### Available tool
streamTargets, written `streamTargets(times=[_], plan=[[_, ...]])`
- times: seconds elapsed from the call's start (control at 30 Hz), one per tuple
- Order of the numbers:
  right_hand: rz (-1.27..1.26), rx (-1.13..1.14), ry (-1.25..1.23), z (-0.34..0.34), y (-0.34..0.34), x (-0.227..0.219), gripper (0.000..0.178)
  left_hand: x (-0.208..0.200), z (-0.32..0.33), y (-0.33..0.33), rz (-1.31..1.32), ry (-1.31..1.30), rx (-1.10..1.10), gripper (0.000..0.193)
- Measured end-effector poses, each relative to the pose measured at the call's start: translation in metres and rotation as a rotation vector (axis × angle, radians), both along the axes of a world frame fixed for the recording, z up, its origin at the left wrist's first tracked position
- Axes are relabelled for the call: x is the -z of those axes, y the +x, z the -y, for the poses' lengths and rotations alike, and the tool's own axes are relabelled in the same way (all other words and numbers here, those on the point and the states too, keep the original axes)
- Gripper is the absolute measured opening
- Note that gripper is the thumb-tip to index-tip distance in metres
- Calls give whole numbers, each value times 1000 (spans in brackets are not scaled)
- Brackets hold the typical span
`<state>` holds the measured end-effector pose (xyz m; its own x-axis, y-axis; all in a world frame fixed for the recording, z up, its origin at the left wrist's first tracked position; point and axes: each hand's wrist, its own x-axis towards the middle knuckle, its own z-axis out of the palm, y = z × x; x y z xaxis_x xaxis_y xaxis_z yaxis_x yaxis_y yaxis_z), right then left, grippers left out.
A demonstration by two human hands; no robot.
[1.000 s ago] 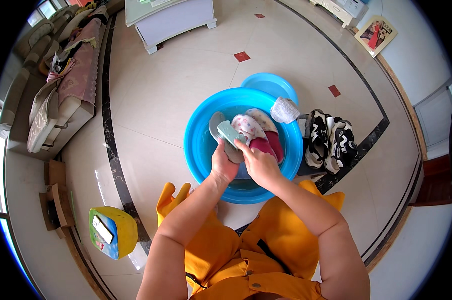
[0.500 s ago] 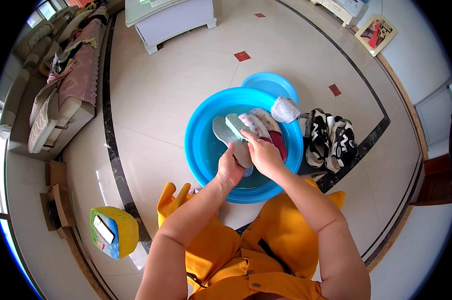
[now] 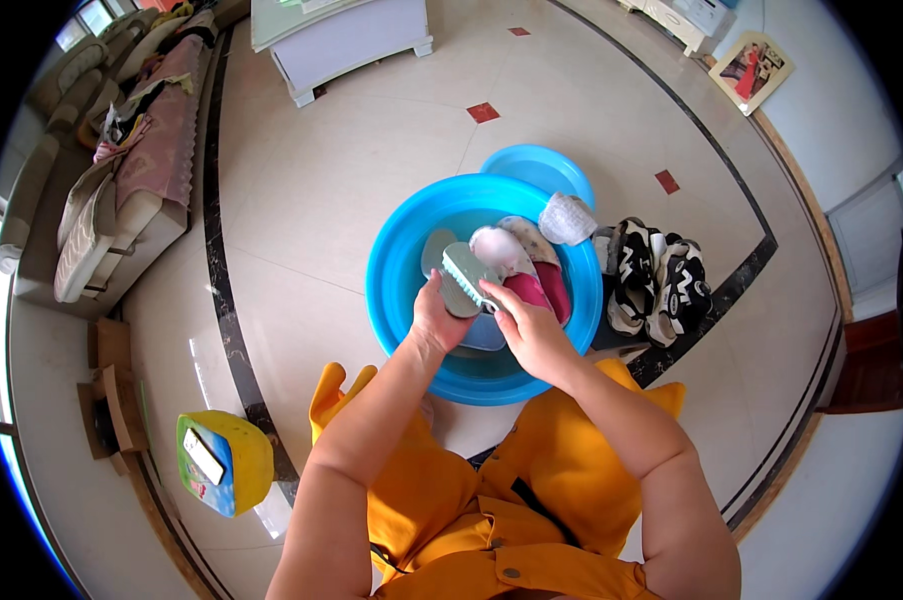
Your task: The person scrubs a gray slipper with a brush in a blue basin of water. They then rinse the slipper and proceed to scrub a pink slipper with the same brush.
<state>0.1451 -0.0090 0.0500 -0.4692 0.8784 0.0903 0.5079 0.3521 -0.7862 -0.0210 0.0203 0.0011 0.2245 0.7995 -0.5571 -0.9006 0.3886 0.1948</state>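
A big blue basin (image 3: 396,290) stands on the tiled floor in front of me. In it lie a grey shoe (image 3: 435,251) and a pink and white pair of shoes (image 3: 527,266). My left hand (image 3: 434,322) grips the grey shoe from the near side. A pale green scrubbing brush (image 3: 461,279) rests across that shoe, and my right hand (image 3: 533,330) holds it with the fingertips on its right end. A white cloth-like bundle (image 3: 568,218) lies on the basin's far right rim.
A smaller blue basin (image 3: 537,165) sits behind the big one. Black and white sneakers (image 3: 657,284) lie on the floor to the right. A yellow packet (image 3: 223,462) stands at my left; a sofa (image 3: 121,190) and a white cabinet (image 3: 343,40) are farther off.
Both hands have stayed over the basin. The brush has slid back and forth along the grey shoe and now lies a little nearer to me.
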Motion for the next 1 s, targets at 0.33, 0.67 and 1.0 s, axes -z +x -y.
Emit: streamTargets(times=[0.33, 0.67, 1.0], plan=[[283, -9, 192, 6, -4, 14, 47, -4, -1, 2, 108, 216, -47, 58], [285, 58, 283, -9, -9, 26, 45, 3, 6, 7, 84, 204, 20, 55], [86, 165, 303, -33, -10, 33, 43, -5, 15, 14, 69, 163, 73, 52]])
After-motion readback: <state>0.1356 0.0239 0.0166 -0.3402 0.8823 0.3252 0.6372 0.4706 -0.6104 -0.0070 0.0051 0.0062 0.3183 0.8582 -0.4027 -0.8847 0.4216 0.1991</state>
